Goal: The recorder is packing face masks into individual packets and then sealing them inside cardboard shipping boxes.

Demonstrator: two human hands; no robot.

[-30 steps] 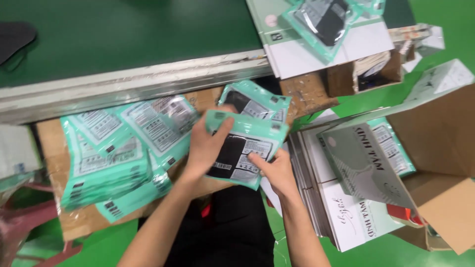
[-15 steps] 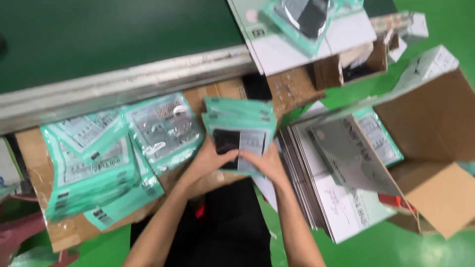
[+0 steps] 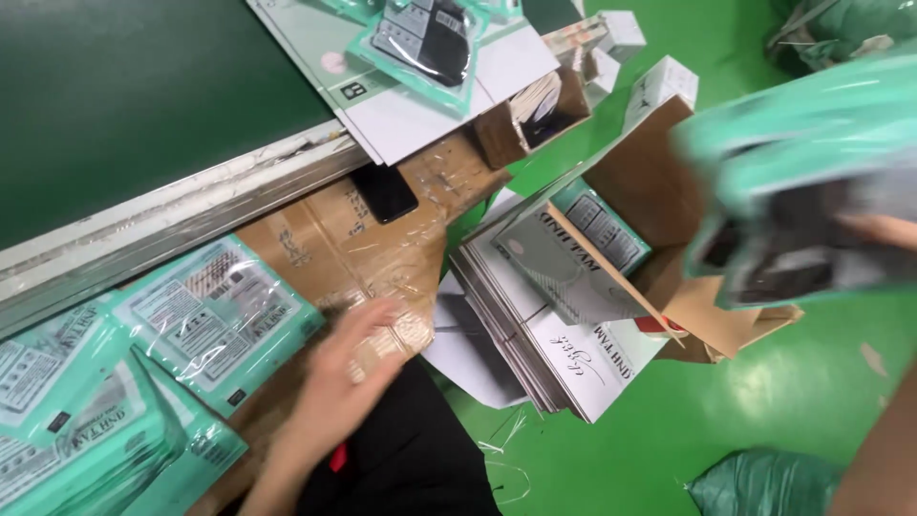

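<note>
My right hand (image 3: 886, 231) is raised at the far right, shut on a bundle of mint-green plastic packets (image 3: 802, 162) with dark contents; it is close to the camera and blurred. Below it stands an open brown cardboard box (image 3: 659, 182). My left hand (image 3: 355, 355) hovers blurred, fingers apart and holding nothing, over a taped cardboard sheet (image 3: 382, 253). Just left of that hand lies a flat mint-green packet (image 3: 212, 320). More such packets are piled at the lower left (image 3: 67, 430).
A dark green conveyor belt (image 3: 143, 86) with a metal edge runs along the top left. A black phone (image 3: 384, 191) lies on the cardboard. Flat white cartons (image 3: 559, 344) are stacked beside the box. White cartons with a packet (image 3: 430, 43) lie at the top. A green bag (image 3: 764, 483) sits on the green floor.
Both hands held the packet bundle in front of me; now my right hand has carried it up and to the right, and my left hand has let go. The view swung right.
</note>
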